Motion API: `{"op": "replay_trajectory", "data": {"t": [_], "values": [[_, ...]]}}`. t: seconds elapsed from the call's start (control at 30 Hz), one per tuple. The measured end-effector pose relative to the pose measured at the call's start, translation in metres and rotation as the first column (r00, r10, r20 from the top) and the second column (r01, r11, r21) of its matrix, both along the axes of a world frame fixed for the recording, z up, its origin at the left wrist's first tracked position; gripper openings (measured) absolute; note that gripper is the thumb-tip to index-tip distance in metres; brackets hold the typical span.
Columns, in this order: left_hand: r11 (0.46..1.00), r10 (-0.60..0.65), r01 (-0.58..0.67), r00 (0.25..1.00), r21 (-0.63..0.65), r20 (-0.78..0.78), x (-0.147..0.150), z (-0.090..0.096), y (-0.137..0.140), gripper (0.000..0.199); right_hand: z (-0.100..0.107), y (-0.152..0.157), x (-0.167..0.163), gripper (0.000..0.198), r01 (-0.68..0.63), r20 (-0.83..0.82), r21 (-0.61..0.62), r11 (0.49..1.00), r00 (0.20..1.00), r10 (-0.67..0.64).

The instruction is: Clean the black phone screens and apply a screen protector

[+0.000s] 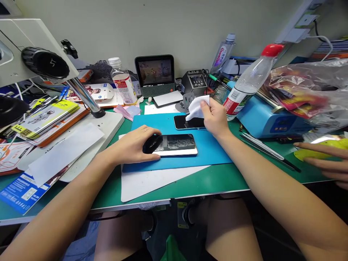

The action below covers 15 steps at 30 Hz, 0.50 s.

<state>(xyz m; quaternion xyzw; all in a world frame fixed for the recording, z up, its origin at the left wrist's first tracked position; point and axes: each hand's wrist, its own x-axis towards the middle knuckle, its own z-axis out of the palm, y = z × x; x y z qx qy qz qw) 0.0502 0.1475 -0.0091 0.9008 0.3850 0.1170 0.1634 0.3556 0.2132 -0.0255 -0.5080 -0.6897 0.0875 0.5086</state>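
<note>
A smartphone (176, 145) with a glossy, reflecting screen lies face up on the blue mat (212, 148). My left hand (136, 145) grips its left end, thumb along the near edge and fingers along the far one. In my right hand (216, 117) a white wipe (198, 107) is pinched, its free end hanging down to the left. Beneath that wipe a second phone (181, 122) lies on the mat's far part, partly covered; whether the wipe touches it I cannot tell.
A microscope stand (108, 123) with boxes takes up the left. A tilted red-capped bottle (250, 79) and a blue machine (266, 116) stand right, near tweezers (266, 146). Another person's hand (328, 159) reaches in at the right edge. A small screen (155, 70) stands behind.
</note>
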Motion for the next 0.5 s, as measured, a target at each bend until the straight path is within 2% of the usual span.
{"op": "replay_trajectory", "data": {"t": [0.17,0.27,0.4,0.5], "values": [[1.000,0.003,-0.004,1.000,0.017,0.023,0.002,-0.001,-0.001,0.057,0.001,0.000,-0.002,0.043,0.000,0.029,-0.018,1.000,1.000,0.000],[0.999,-0.009,0.008,0.999,0.033,0.045,0.003,-0.001,0.000,0.057,0.008,-0.008,-0.002,0.041,-0.034,0.079,-0.042,0.999,0.996,0.038],[0.999,-0.025,0.022,0.998,0.049,0.061,0.002,-0.002,0.001,0.058,0.019,-0.035,0.005,0.030,-0.165,0.241,-0.118,0.979,0.952,0.190],[0.998,-0.033,0.029,0.998,0.058,0.057,0.001,-0.003,0.002,0.056,0.016,-0.059,0.010,0.037,-0.272,0.392,-0.171,0.947,0.863,0.319]]}}
